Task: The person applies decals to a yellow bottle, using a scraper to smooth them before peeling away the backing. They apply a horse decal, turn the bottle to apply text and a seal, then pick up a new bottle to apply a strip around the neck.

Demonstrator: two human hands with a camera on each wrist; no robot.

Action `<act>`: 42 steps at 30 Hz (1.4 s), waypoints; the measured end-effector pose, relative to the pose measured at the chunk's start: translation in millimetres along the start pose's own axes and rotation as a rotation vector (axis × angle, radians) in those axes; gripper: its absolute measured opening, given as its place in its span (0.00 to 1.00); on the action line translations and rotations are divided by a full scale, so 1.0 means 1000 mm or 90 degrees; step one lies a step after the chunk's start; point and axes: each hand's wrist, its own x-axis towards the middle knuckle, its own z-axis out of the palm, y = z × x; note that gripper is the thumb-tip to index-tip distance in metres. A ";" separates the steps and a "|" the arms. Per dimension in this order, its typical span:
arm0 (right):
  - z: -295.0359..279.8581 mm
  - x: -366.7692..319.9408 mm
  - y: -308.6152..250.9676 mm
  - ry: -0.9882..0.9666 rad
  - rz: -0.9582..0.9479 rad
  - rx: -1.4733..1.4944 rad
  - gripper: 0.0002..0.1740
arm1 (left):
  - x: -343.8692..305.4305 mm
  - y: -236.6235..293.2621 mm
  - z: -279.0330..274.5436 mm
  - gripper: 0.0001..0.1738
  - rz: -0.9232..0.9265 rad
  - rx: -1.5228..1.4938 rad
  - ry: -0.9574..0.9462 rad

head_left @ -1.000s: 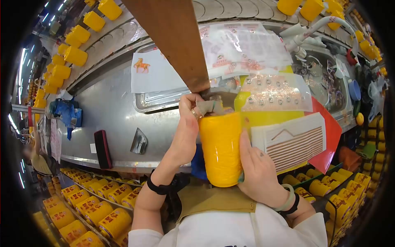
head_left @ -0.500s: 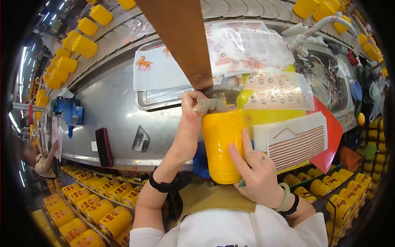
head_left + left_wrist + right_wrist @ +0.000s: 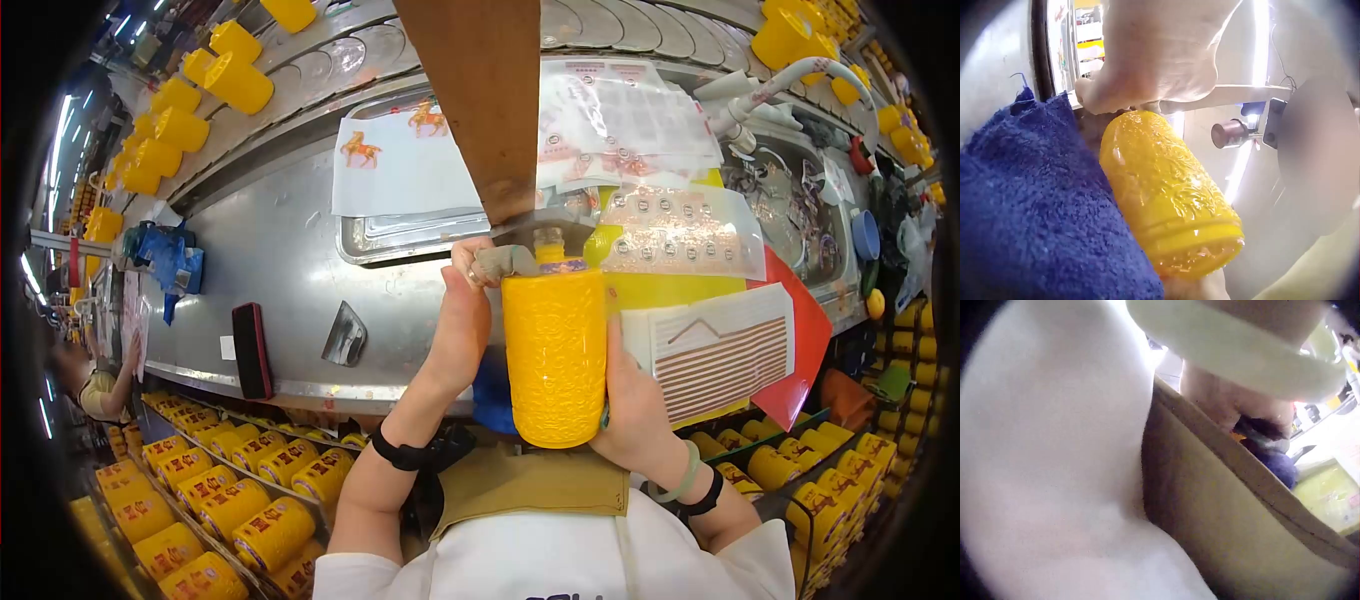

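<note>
A glossy yellow bottle (image 3: 555, 360) with a raised pattern is held in front of the apron, its short bare neck (image 3: 548, 243) pointing away. My left hand (image 3: 462, 320) is at its upper left, with curled, grey-wrapped fingers (image 3: 503, 263) on the shoulder beside the neck. My right hand (image 3: 640, 410) grips the lower right side; some of its fingers are hidden behind the bottle. In the left wrist view the bottle (image 3: 1169, 194) is below the hand (image 3: 1154, 56), beside a blue towel (image 3: 1047, 206). The right wrist view mostly shows sleeve and apron.
A brown board (image 3: 480, 100) stands above the metal table (image 3: 270, 270). Transfer sheets (image 3: 625, 120), a striped sheet (image 3: 720, 350), a sink (image 3: 800, 200), a phone (image 3: 252, 350) and a scraper (image 3: 345, 335) surround the work. Racks of yellow bottles (image 3: 275, 530) flank the person; a conveyor (image 3: 345, 55) runs behind.
The bottle has turned about its length and shifted slightly right; its neck now shows more. The right fingers, laid across its front half a second ago, are back at its right side.
</note>
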 end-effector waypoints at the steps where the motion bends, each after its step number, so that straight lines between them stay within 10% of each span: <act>1: 0.000 0.000 0.000 -0.021 0.023 -0.028 0.63 | 0.001 0.006 0.003 0.44 0.016 0.100 -0.014; 7: -0.027 0.009 -0.020 -0.024 -0.145 -0.207 0.62 | 0.001 0.005 0.011 0.41 0.030 0.058 -0.006; 11: -0.020 0.007 -0.028 0.040 -0.135 -0.133 0.55 | 0.002 0.007 0.010 0.40 0.020 0.078 -0.010; 13: -0.009 0.007 -0.014 -0.014 0.081 -0.063 0.52 | 0.002 0.007 0.010 0.40 0.028 0.135 -0.008; 19: -0.027 0.005 -0.034 0.000 -0.104 -0.241 0.62 | 0.006 0.022 0.024 0.39 0.042 0.115 -0.025; 23: -0.013 0.002 -0.015 0.001 0.041 -0.126 0.60 | 0.005 0.013 0.016 0.40 0.040 0.136 -0.016; 31: -0.022 0.005 -0.032 0.007 -0.103 -0.170 0.54 | 0.006 0.021 0.017 0.38 0.027 0.212 -0.034; 34: -0.010 0.008 -0.013 -0.011 0.069 -0.044 0.52 | 0.007 0.021 0.015 0.38 0.032 0.220 -0.047; 39: -0.035 0.009 -0.044 -0.026 -0.145 -0.159 0.57 | 0.007 0.010 0.015 0.40 0.014 0.195 -0.008; 42: -0.010 0.006 -0.017 0.015 0.038 -0.128 0.54 | 0.008 0.006 0.012 0.26 0.054 0.116 -0.007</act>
